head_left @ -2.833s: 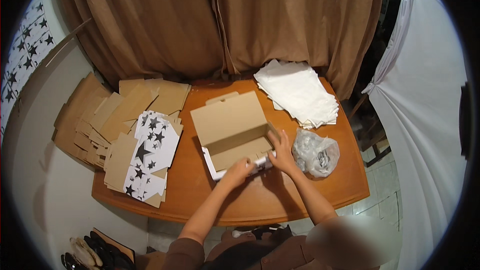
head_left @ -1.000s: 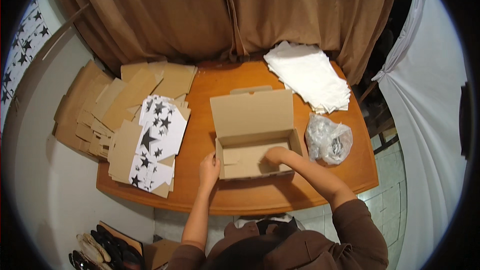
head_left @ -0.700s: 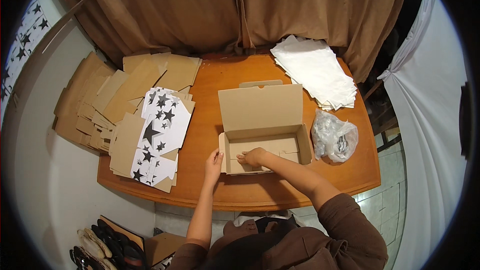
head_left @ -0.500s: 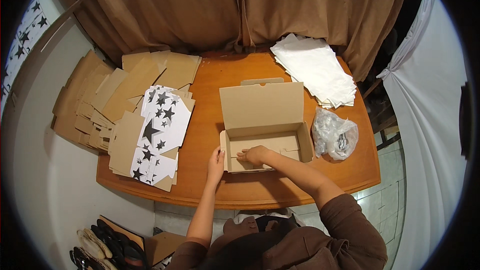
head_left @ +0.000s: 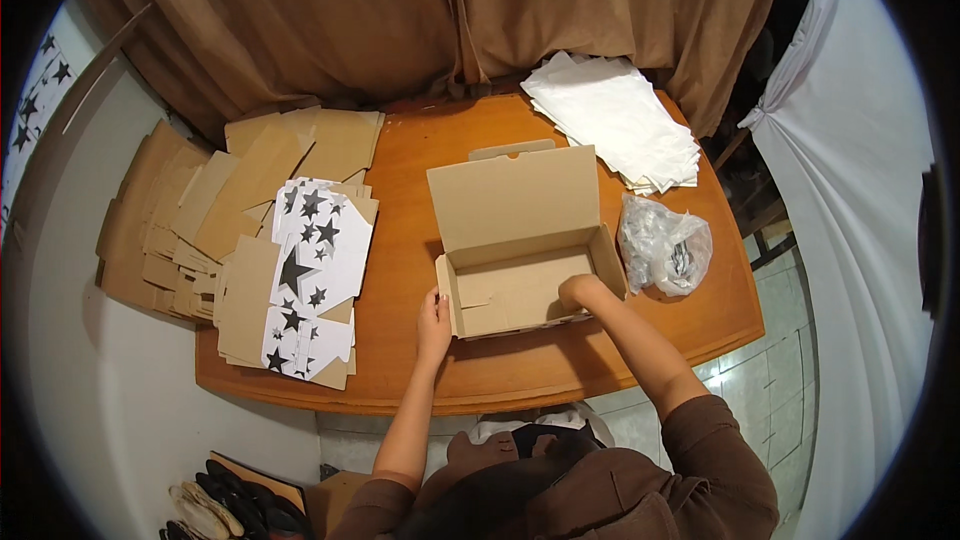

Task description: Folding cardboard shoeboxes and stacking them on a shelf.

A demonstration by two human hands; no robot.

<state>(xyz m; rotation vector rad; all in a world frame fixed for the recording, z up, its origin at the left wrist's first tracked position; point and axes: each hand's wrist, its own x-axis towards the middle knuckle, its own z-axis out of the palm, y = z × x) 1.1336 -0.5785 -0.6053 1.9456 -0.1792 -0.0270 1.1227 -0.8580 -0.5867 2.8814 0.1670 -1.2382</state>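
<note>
That box (head_left: pixel 513 202) looks light, bendable; hold the wall beside the left hand's fingers (head_left: pixel 430 308). Whether they, or the right hand (head_left: pixel 583 292) inside, grip, I can't tell.

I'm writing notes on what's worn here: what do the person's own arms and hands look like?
The left hand and right hand look ungloved, with no watch or bracelet visible on either bare forearm. The left sleeve and right sleeve are brown, without visible pattern, ending near the elbows. Any rings cannot be made out.
</note>
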